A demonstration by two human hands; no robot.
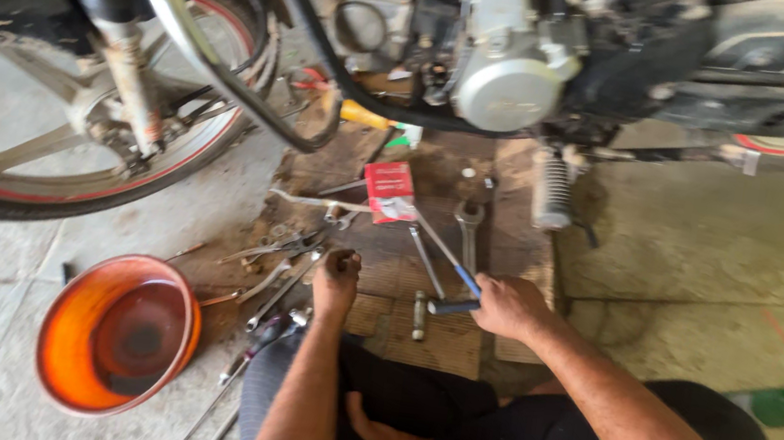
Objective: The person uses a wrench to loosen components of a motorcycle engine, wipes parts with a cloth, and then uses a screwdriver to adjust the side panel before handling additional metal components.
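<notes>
Wrench (452, 263) juts up-left from right hand (507, 306)'s clenched grip; left hand (336, 278) fisted.

Bare forearms, no sleeves; hands (335, 283) ungloved, grease-smudged; black trousers; bare foot.

Single head-worn view, steeply downward and forward, close over a tool-strewn floor (211, 216), perhaps from a low seat.

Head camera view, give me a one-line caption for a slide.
Seated by a motorcycle, right hand holds a blue-handled tool; left hand rests among scattered wrenches.
</notes>
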